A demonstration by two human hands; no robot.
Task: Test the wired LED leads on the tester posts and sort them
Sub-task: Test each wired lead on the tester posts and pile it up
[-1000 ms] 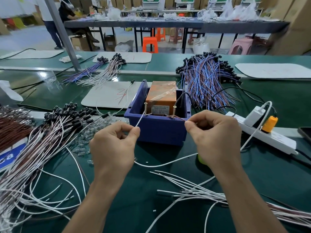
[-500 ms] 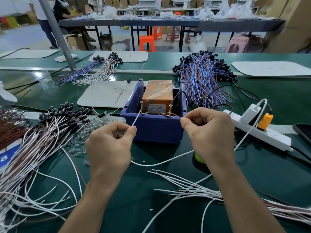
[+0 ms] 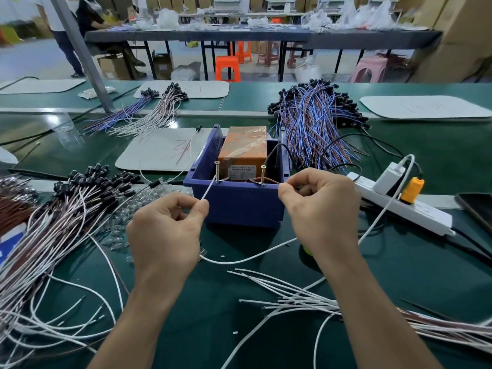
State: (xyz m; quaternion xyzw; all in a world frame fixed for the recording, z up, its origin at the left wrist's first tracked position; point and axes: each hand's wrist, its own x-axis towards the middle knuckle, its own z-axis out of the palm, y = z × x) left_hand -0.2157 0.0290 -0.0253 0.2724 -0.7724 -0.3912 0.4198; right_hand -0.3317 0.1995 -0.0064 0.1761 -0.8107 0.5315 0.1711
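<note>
A blue bin (image 3: 239,206) holds an orange tester box (image 3: 243,149). Two screw posts stand on the bin's front rim: the left post (image 3: 216,170) and the right post (image 3: 263,173). My left hand (image 3: 166,233) pinches a white lead (image 3: 209,189) whose tip touches the left post. My right hand (image 3: 318,206) pinches a brown lead (image 3: 269,180) that reaches the foot of the right post. The wire (image 3: 247,258) sags between my hands over the green mat. A pile of white and brown leads with black LED caps (image 3: 66,209) lies at left.
Loose white leads (image 3: 298,299) fan out at the front right. A blue-and-brown bundle (image 3: 316,123) lies behind the bin. A white power strip (image 3: 399,206) with plugs sits at right, a dark phone (image 3: 476,209) beyond it. A white pad (image 3: 159,153) lies behind left.
The view has shifted slightly. Both hands stay at the posts, still pinching the two lead ends.
</note>
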